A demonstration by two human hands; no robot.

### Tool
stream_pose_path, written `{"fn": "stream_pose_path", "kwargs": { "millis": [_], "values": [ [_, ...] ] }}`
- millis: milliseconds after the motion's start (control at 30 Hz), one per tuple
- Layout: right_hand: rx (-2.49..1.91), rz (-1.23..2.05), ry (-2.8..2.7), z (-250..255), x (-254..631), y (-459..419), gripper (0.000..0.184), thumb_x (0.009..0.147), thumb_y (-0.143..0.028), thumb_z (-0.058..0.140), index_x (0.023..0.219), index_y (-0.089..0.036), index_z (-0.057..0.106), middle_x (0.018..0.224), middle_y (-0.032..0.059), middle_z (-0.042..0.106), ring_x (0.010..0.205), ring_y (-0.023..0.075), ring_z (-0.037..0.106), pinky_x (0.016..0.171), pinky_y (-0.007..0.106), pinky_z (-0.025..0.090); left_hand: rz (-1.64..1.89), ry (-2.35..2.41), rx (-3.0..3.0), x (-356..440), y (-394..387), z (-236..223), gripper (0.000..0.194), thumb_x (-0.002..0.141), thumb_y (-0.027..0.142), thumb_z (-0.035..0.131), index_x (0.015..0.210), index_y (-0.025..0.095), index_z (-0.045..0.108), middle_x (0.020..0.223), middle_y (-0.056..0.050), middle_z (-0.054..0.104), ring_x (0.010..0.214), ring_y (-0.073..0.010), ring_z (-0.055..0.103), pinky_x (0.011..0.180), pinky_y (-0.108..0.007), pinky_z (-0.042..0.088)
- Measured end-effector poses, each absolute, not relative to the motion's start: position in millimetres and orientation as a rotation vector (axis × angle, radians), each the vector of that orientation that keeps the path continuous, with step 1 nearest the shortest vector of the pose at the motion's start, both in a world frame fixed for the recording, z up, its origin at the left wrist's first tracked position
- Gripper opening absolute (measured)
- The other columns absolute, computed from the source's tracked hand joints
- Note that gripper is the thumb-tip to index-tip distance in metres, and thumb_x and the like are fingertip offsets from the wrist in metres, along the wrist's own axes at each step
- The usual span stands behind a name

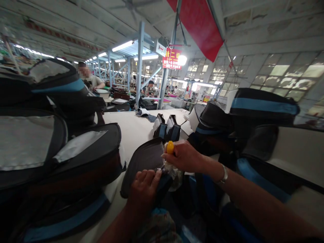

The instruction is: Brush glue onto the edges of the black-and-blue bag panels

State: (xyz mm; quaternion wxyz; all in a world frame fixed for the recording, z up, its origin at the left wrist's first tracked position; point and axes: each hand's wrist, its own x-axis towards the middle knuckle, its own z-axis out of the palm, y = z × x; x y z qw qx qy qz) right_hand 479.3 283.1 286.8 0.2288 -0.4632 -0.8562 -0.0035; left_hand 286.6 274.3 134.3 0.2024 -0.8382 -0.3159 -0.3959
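My right hand (pixel 186 157) is closed around a small tool with a yellow cap (pixel 170 147), held over a dark bag piece. My left hand (pixel 144 189) is closed, pinching the edge of that black and blue bag piece (pixel 146 158) just below the tool. A crumpled bit of clear plastic (pixel 174 173) sits between the two hands. A metal bracelet (pixel 224 174) is on my right wrist. The bag piece rests on a white worktable (pixel 134 130).
Stacks of black bags with blue stripes rise on the left (pixel 63 152) and on the right (pixel 263 111). Two small bag parts (pixel 168 128) stand on the table ahead. A seated person (pixel 89 79) works at the far left. Blue steel posts (pixel 139 64) stand behind.
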Motion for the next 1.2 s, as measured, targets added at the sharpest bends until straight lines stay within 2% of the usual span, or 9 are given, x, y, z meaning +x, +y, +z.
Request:
{"fn": "stream_pose_path", "kwargs": {
  "millis": [200,300,433,633,700,800,967,1067,1200],
  "values": [
    [-1.331,-0.104,-2.440,293.8,475.1,280.9,0.037,0.098,-0.039,0.055,0.068,-0.017,0.061,0.060,0.0002,0.059,0.055,0.0107,0.049,0.056,0.027,0.028,-1.050,-0.815,-2.298,292.7,269.2,133.9,0.030,0.097,0.005,0.042,0.119,0.008,0.062,0.090,-0.012,0.065,0.079,-0.0273,0.058,0.072,-0.042,0.044],
    [-1.326,-0.226,-2.560,291.6,470.1,278.7,0.029,0.091,-0.034,0.063,0.068,-0.016,0.061,0.065,0.0028,0.064,0.059,0.0128,0.052,0.057,0.029,0.026,-1.040,-0.805,-2.290,293.3,268.2,132.8,0.030,0.096,0.004,0.042,0.118,0.010,0.062,0.090,-0.011,0.066,0.077,-0.0265,0.058,0.072,-0.041,0.044],
    [-1.295,-0.239,-2.539,288.9,464.1,272.1,0.027,0.094,-0.035,0.057,0.074,-0.017,0.062,0.068,0.0040,0.065,0.061,0.0145,0.054,0.060,0.031,0.027,-1.035,-0.812,-2.286,294.4,267.1,134.6,0.031,0.096,0.003,0.040,0.116,0.011,0.064,0.091,-0.011,0.066,0.078,-0.0259,0.058,0.072,-0.040,0.044],
    [-1.243,0.291,-2.252,289.4,472.5,275.7,0.021,0.074,-0.019,0.072,0.061,-0.018,0.055,0.059,-0.0002,0.056,0.059,0.0133,0.050,0.065,0.030,0.032,-1.071,-0.825,-2.303,293.8,266.8,140.1,0.032,0.097,0.004,0.040,0.113,0.013,0.065,0.088,-0.010,0.067,0.076,-0.0256,0.058,0.071,-0.040,0.045],
    [-1.255,0.351,-2.017,291.5,487.1,281.5,0.025,0.076,-0.025,0.073,0.060,-0.018,0.055,0.056,-0.0017,0.051,0.057,0.0122,0.047,0.063,0.029,0.032,-1.111,-0.846,-2.306,289.1,268.5,143.0,0.030,0.098,0.007,0.042,0.116,0.014,0.065,0.090,-0.010,0.067,0.078,-0.0248,0.058,0.072,-0.039,0.045],
    [-1.179,0.535,-1.612,284.8,510.0,285.1,0.033,0.085,-0.044,0.066,0.067,-0.019,0.055,0.051,-0.0052,0.043,0.048,0.0099,0.039,0.053,0.026,0.030,-1.220,-0.910,-2.296,277.2,274.2,152.4,0.026,0.100,0.012,0.044,0.116,0.015,0.065,0.091,-0.009,0.067,0.082,-0.0238,0.059,0.076,-0.037,0.048],
    [-0.911,0.993,-1.148,236.5,509.9,272.9,0.043,0.086,-0.058,0.058,0.065,-0.021,0.048,0.039,-0.0121,0.025,0.032,0.0057,0.016,0.038,0.023,0.025,-1.398,-1.048,-2.314,256.3,287.2,177.4,0.020,0.104,0.026,0.047,0.112,0.018,0.064,0.096,-0.005,0.068,0.089,-0.0183,0.065,0.082,-0.029,0.054],
    [-0.742,1.225,-0.977,209.8,486.7,266.4,0.041,0.082,-0.056,0.064,0.065,-0.020,0.053,0.035,-0.0112,0.029,0.030,0.0059,0.019,0.036,0.021,0.029,-1.438,-1.214,-2.282,248.1,295.3,184.8,0.018,0.102,0.030,0.050,0.113,0.019,0.061,0.095,-0.003,0.069,0.085,-0.0175,0.067,0.073,-0.027,0.055],
    [-0.555,1.439,-0.790,197.1,457.9,271.5,0.035,0.076,-0.051,0.073,0.070,-0.020,0.059,0.036,-0.0099,0.038,0.029,0.0053,0.020,0.032,0.019,0.027,-1.346,-1.331,-2.270,240.3,299.8,179.5,0.020,0.101,0.030,0.047,0.102,0.020,0.065,0.092,-0.006,0.069,0.088,-0.0249,0.066,0.079,-0.037,0.054]
  ]
}}
